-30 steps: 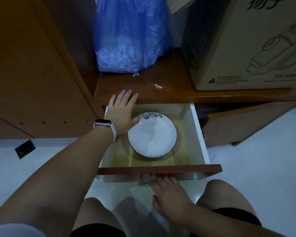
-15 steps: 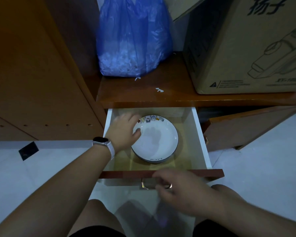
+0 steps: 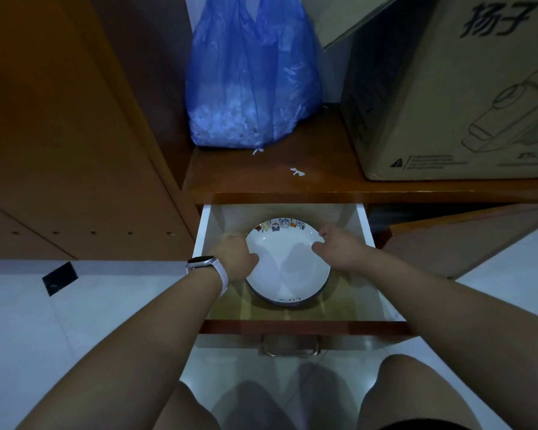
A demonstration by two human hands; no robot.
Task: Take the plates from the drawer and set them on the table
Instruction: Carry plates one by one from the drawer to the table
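A white plate point(image 3: 288, 263) with a dark rim and small coloured pictures along its far edge lies in the open drawer point(image 3: 367, 231); whether more plates lie under it I cannot tell. My left hand point(image 3: 235, 254), a watch on its wrist, curls over the plate's left rim. My right hand point(image 3: 339, 249) grips the right rim, thumb on the plate's face. The plate still rests on the drawer floor.
The drawer's wooden front and metal handle point(image 3: 288, 346) are just above my knees. On the wooden shelf point(image 3: 271, 178) above stand a blue plastic bag point(image 3: 252, 76) and a cardboard box point(image 3: 454, 88). A tall wooden panel point(image 3: 69, 119) rises at left. The floor is white tile.
My right hand left the drawer handle and came into the drawer to the plate's right rim. My left hand closed on the left rim.
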